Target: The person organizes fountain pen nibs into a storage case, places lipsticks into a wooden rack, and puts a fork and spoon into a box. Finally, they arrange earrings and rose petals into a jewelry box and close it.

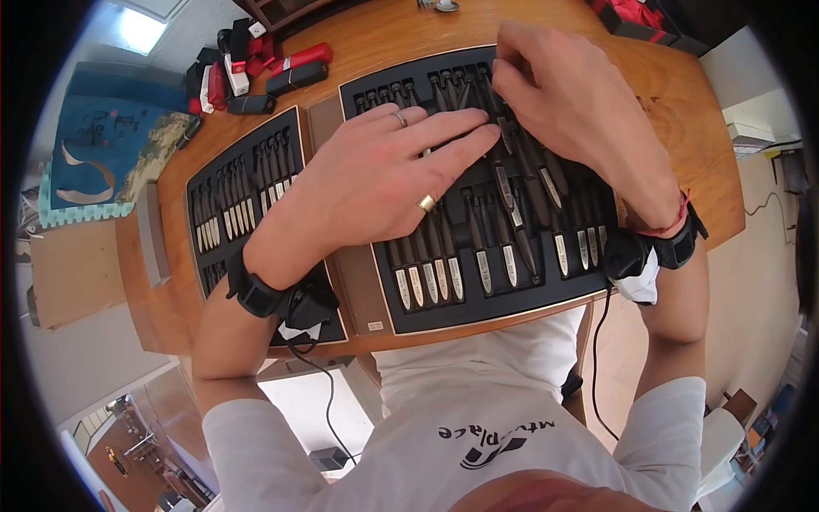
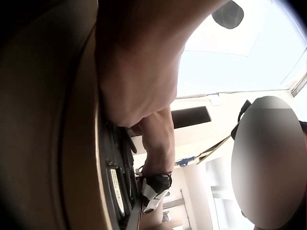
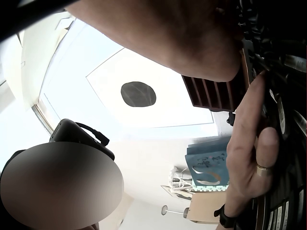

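Observation:
A dark-lined case [image 1: 503,311] holds rows of slim dark pieces with pale labelled ends. Several pieces, one of them a dark piece [image 1: 514,205], lie at a slant across its middle. Over the case reaches my left hand [image 1: 371,175], two fingers extended with their tips beside the slanted pieces; the right wrist view shows this left hand [image 3: 249,153] too. My right hand [image 1: 584,111] is bent over the case's far edge, fingers curled downward. Its fingertips are hidden, so any grip cannot be told. In the left wrist view, the right hand [image 2: 158,136] is beyond the left hand [image 2: 139,76].
A second case [image 1: 247,183] of similar pieces lies at the left, partly under my left arm. Red, black and white small items [image 1: 226,77] are piled at the table's back left. A spoon [image 1: 446,5] lies at the back, and a dark box with red contents [image 1: 640,17] stands back right.

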Motion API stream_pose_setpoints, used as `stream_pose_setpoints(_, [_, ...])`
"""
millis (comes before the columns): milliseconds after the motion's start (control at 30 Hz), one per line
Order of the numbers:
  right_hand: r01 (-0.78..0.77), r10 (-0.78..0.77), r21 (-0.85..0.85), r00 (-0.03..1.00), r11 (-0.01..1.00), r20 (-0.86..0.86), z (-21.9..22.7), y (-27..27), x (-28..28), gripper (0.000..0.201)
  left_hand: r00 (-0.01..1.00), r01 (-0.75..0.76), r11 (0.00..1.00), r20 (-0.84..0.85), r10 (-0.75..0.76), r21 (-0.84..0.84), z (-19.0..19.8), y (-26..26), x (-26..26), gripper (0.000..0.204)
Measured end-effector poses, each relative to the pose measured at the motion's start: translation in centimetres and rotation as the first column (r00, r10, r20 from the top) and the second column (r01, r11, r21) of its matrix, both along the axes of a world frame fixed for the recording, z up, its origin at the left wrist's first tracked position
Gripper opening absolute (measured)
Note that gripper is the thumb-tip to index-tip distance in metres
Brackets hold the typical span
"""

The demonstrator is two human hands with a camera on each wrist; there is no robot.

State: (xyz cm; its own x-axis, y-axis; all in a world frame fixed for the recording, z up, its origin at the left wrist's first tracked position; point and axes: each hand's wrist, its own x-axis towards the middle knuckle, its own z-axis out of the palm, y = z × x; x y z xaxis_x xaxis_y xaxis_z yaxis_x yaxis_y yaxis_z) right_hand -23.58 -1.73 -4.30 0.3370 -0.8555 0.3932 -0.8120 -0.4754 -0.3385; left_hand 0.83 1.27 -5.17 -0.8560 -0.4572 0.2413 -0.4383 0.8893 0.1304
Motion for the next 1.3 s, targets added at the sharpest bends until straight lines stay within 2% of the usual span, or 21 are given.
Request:
stream_pose_setpoints(33, [-0.002,0.002,0.001,1.0,1.0,-0.001,0.1,0.1,0.0,0.02,0.999,0.0,1.0,-0.032,0.001,0.013,0.0,0.0,0.1,0.05])
stream_pose_setpoints(100, [0.0,-0.006,0.12,0.999,0.993,0.046,1.1,0.6,0.3,0.02,0.998,0.0,1.0,-0.064,0.002,0.026,-0.1,-0.1,0.1,0.049])
stream_pose_setpoints(167, [-0.003,-0.003,0.124,0.999,0.992,0.051,1.0,0.6,0.3,0.02,0.985,-0.012,0.999,-0.174,0.019,0.041,-0.4,-0.1,0.0,0.051])
stream_pose_setpoints(200, [-0.006,-0.002,0.128,0.998,0.992,0.058,1.0,0.6,0.2,0.02,0.984,-0.012,0.999,-0.175,0.019,0.043,-0.4,0.1,-0.1,0.051])
stream_pose_setpoints(267, [-0.008,0.001,0.124,0.998,0.992,0.061,0.9,0.5,0.2,0.021,0.975,-0.127,0.976,-0.162,0.156,0.175,0.1,0.5,-0.1,0.051])
stream_pose_setpoints(300, [-0.012,0.004,0.118,0.998,0.993,0.065,0.8,0.5,0.1,0.021,0.975,-0.126,0.976,-0.162,0.155,0.178,0.3,0.7,-0.3,0.051])
stream_pose_setpoints(367, [-0.004,-0.003,0.12,0.999,0.993,0.054,1.0,0.6,0.2,0.021,0.946,-0.237,0.954,-0.182,0.269,0.183,0.6,0.8,-0.7,0.046])
stream_pose_setpoints(467, [0.004,-0.008,0.089,0.999,0.996,0.046,0.8,0.6,0.2,0.021,0.915,-0.265,0.941,-0.254,0.314,0.21,0.4,0.7,-0.8,0.038])
stream_pose_setpoints(500, [0.003,-0.006,0.057,0.999,0.998,0.046,0.8,0.6,0.2,0.021,0.917,-0.26,0.943,-0.252,0.309,0.209,0.4,0.6,-1.0,0.038])
stream_pose_setpoints(567, [0.011,-0.014,0.072,0.999,0.997,0.045,0.9,0.7,0.2,0.021,0.899,-0.35,0.921,-0.214,0.381,0.169,0.4,0.7,-1.1,0.032])
stream_pose_setpoints(667, [0.019,-0.023,0.075,0.998,0.997,0.061,0.5,0.7,0.2,0.021,0.908,-0.358,0.93,-0.202,0.367,0.079,-0.5,0.2,-0.9,0.028])
stream_pose_setpoints(800, [-0.013,0.011,0.053,0.999,0.999,0.043,0.1,0.1,-0.1,0.021,0.894,-0.359,0.929,-0.254,0.369,0.086,-0.9,-0.2,-1.0,0.022])
stream_pose_setpoints(900, [0.03,-0.034,0.062,0.997,0.998,0.072,0.5,0.7,0.1,0.019,0.862,-0.377,0.913,-0.3,0.407,0.154,-0.8,0.1,-1.2,0.017])
stream_pose_setpoints(933, [0.033,-0.037,0.064,0.997,0.997,0.073,1.3,1.3,0.2,0.019,0.795,-0.453,0.844,-0.298,0.528,0.286,-0.4,0.3,-1.4,0.016])
stream_pose_setpoints(967, [-0.034,0.031,0.015,0.985,0.999,0.169,2.7,2.2,0.5,0.018,0.717,-0.514,0.754,-0.278,0.64,0.41,-0.1,0.4,-1.6,0.016])
stream_pose_setpoints(1000, [-0.065,0.066,-0.015,0.974,0.998,0.218,3.0,2.3,0.6,0.018,0.704,-0.501,0.787,-0.36,0.613,0.36,-0.3,0.3,-1.5,0.018])
stream_pose_setpoints(1133, [-0.29,0.267,-0.018,0.855,0.957,0.445,3.1,1.2,-0.2,0.019,0.675,-0.507,0.806,-0.441,0.592,0.306,-0.5,0.0,-1.3,0.017])
stream_pose_setpoints(1167, [-0.39,0.299,0.077,0.805,0.918,0.512,4.3,1.4,-0.5,0.019,0.67,-0.519,0.802,-0.443,0.596,0.295,-0.4,0.1,-1.3,0.016])
stream_pose_setpoints(1233, [-0.486,0.317,0.159,0.751,0.859,0.579,4.0,1.4,-0.3,0.019,0.667,-0.528,0.801,-0.446,0.597,0.283,-0.5,0.1,-1.3,0.016])
stream_pose_setpoints(1300, [-0.336,0.261,0.096,0.856,0.937,0.446,1.0,0.7,1.1,0.025,0.666,-0.488,0.828,-0.496,0.557,0.276,-0.7,0.1,-1.3,0.015])
